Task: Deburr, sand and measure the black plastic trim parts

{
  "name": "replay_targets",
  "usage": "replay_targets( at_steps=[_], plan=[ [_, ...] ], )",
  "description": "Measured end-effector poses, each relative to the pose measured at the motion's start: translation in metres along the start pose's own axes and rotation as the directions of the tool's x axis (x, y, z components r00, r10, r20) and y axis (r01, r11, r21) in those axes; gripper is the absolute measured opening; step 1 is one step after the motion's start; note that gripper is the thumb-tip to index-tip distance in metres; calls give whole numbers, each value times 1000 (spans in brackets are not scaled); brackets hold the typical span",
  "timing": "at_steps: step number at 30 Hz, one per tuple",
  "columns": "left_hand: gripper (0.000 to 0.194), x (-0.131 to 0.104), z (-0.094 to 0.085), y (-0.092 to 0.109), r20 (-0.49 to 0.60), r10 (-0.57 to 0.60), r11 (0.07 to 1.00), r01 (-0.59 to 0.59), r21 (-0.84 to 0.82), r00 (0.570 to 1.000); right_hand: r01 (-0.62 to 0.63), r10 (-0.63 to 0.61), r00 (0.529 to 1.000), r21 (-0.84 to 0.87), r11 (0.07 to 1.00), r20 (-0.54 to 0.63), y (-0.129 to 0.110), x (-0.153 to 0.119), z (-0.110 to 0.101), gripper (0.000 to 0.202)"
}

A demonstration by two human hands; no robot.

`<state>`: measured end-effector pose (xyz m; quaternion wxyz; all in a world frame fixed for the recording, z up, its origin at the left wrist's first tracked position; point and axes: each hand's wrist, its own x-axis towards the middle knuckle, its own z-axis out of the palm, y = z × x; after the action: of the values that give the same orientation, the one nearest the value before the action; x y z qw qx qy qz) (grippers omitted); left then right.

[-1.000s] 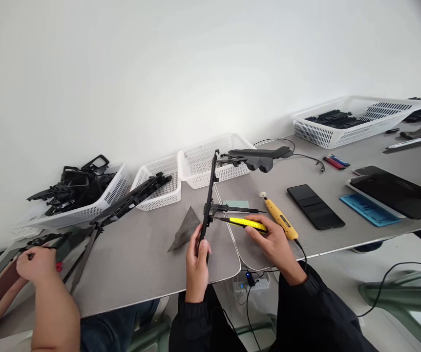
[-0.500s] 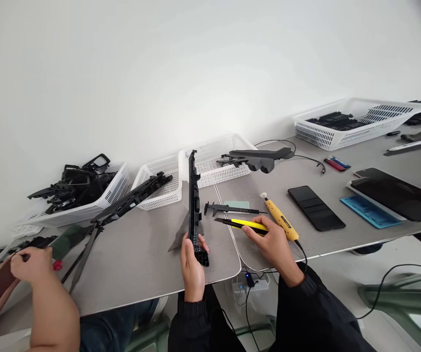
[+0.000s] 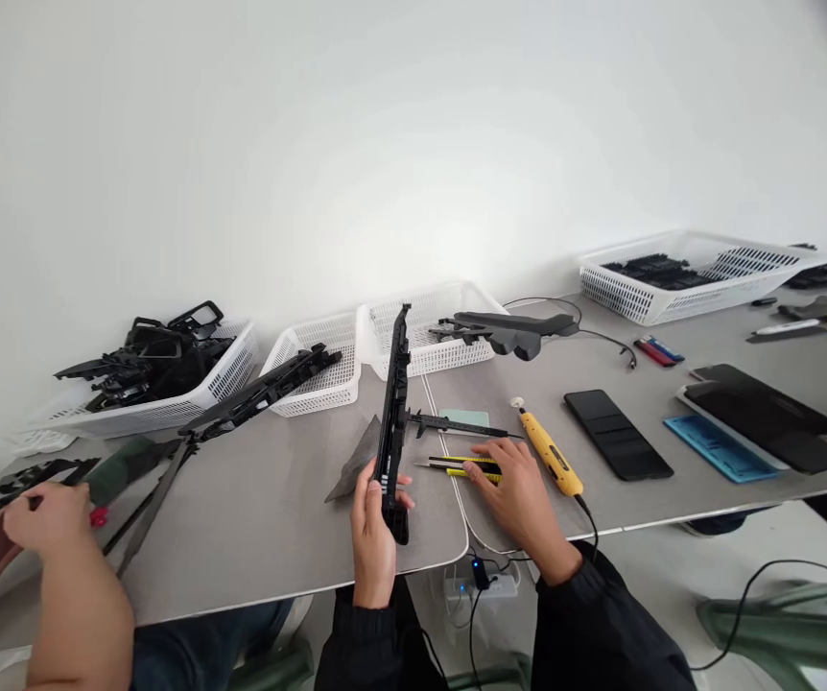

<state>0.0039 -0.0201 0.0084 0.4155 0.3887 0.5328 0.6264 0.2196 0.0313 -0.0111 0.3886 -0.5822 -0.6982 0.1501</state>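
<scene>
My left hand [image 3: 374, 537] is wrapped round the lower end of a long black plastic part [image 3: 393, 413], which stands up tilted slightly right. Beneath my right hand [image 3: 518, 494] a yellow and black utility knife [image 3: 463, 465] lies at the table, its blade to the left; the fingers rest over its handle. A dark caliper [image 3: 463, 425] lies just beyond the knife, on a pale green piece [image 3: 465, 417]. To the right of that hand is a yellow rotary tool [image 3: 552, 453]. A grey cloth or sheet [image 3: 356, 465] is behind the held part.
White baskets [image 3: 313, 398] line the wall, some with black parts. A grey part [image 3: 514, 328] juts from one. A phone [image 3: 616, 434], blue tray [image 3: 720, 447] and dark panels [image 3: 766, 413] lie right. Another person's hands [image 3: 50, 518] are at the far left.
My right hand has lowered the knife toward the table and its fingers have loosened over the handle. The black part in my left hand has turned and leans more to the right.
</scene>
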Motion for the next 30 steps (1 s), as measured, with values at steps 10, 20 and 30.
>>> replay_targets(
  at_steps=[10, 20, 30],
  plan=[
    [53, -2, 4, 6, -4, -6, 1000, 6, 10, 1000, 121, -121, 992, 4, 993, -21, 4, 11, -7, 22],
    [51, -4, -1, 2, 131, -62, 993, 75, -96, 989, 105, 12, 951, -359, 927, 308, -2, 83, 5, 30],
    [50, -18, 13, 27, 541, -56, 886, 292, -361, 839, 44, 70, 934, -307, 951, 351, -13, 111, 4, 21]
  ],
)
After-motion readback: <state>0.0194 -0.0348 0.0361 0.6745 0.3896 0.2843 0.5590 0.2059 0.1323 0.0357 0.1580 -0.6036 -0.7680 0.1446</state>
